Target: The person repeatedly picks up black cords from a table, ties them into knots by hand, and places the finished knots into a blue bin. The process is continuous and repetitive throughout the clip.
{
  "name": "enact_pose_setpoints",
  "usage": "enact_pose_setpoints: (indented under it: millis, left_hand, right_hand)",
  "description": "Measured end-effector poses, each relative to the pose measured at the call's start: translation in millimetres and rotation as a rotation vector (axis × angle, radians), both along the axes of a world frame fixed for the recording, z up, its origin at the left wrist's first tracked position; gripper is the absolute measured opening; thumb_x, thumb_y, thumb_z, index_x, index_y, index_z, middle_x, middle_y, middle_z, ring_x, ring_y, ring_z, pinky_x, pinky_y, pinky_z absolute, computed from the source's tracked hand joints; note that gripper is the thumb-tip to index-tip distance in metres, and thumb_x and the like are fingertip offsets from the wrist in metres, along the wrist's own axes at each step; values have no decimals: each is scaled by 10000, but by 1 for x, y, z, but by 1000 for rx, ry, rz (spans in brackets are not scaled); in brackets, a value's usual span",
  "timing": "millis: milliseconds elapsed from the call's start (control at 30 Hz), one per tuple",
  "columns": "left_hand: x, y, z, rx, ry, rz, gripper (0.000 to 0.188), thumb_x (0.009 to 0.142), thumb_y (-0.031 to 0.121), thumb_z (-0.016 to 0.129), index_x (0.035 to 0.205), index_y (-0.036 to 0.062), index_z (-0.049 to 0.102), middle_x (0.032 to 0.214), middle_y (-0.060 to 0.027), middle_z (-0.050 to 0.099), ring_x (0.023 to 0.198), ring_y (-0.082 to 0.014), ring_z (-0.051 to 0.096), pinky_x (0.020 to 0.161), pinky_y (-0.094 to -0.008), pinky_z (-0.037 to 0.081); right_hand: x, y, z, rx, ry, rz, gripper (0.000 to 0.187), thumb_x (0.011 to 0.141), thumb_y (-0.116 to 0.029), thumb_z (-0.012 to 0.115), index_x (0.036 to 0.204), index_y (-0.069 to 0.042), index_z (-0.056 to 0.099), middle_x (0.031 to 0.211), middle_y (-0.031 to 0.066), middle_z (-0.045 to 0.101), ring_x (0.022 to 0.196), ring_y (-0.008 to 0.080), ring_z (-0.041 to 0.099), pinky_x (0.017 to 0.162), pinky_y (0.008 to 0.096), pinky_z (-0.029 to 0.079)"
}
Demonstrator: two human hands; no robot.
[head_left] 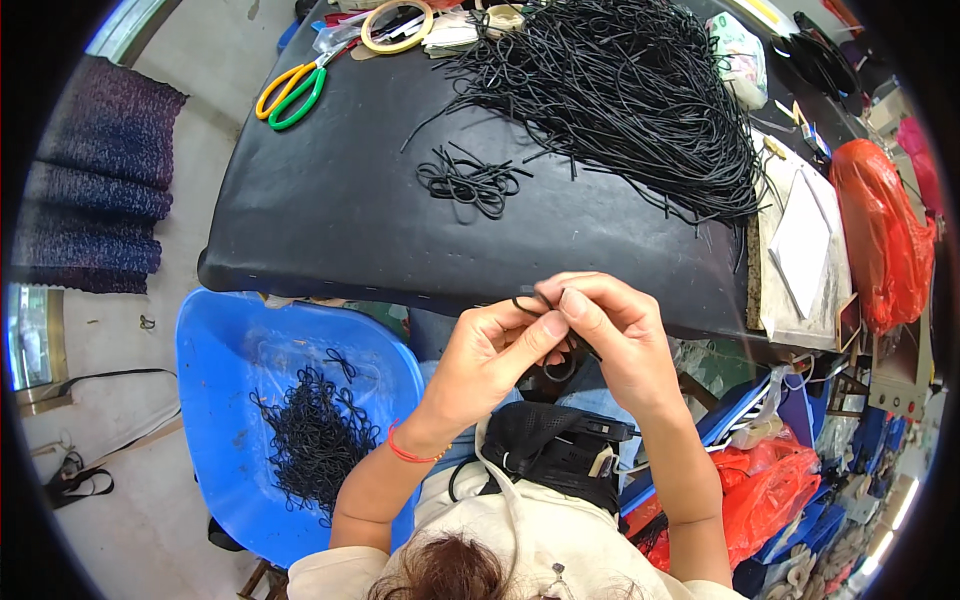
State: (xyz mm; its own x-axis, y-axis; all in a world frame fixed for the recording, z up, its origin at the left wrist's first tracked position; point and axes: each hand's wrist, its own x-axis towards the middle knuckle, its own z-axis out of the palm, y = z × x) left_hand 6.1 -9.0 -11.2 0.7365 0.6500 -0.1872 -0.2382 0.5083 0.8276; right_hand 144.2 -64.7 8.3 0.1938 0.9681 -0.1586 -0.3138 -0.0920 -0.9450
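Observation:
My left hand (490, 355) and my right hand (615, 335) meet just in front of the black table's near edge (330, 275). Both pinch one short black cord (545, 305), looped between the fingertips, with a loop hanging below near the thumbs. A red band circles my left wrist. On the table lies a big pile of loose black cords (625, 100) at the far right and a small bunch of tied cords (470, 182) in the middle. A blue plastic stool (225, 350) to my left carries a heap of tied black cord pieces (315, 440).
Yellow and green scissors (292, 90) and a tape ring (397, 25) lie at the table's far left. Papers (800, 245) and a red plastic bag (885, 235) sit at the right. A black pouch (555, 445) rests on my lap. A dark rug (95, 180) lies on the floor.

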Motion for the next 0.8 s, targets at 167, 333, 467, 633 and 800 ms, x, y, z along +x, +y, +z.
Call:
enact_pose_setpoints:
  millis: [167,333,467,633,800]
  left_hand:
    - [-1,-5,4,-9,45,-60,161,882,128,549,936,-6,620,801,-18,611,727,-58,538,681,-207,447]
    - [-2,-7,7,-63,68,-61,173,881,130,551,941,-16,621,807,-29,622,737,-62,550,687,-205,447]
    - [-4,-8,7,-56,69,-75,185,881,130,551,964,-21,619,815,-32,625,738,-63,553,690,-205,449]
    - [-3,-13,6,-84,51,-66,185,883,124,547,972,-22,617,818,-35,625,735,-60,551,688,-202,447]
    - [-1,-12,-2,-115,-11,6,172,879,103,547,1000,-8,598,833,-37,613,747,-83,572,697,-210,460]
  right_hand:
    - [-2,0,1,-64,27,-25,215,907,-192,511,848,9,560,701,26,572,572,54,511,495,192,433]
    - [-4,3,4,-137,19,-32,281,923,-250,476,780,-15,532,627,7,531,489,45,467,438,187,401]
    - [-2,6,4,-194,5,-4,324,924,-290,464,762,-17,527,596,0,508,456,42,439,412,189,383]
    - [0,9,3,-250,-16,-12,358,919,-321,466,725,-27,524,574,-8,499,439,32,411,393,185,363]
    - [5,13,-1,-239,-24,-35,322,925,-311,457,861,-4,533,712,39,564,590,64,514,519,192,426]
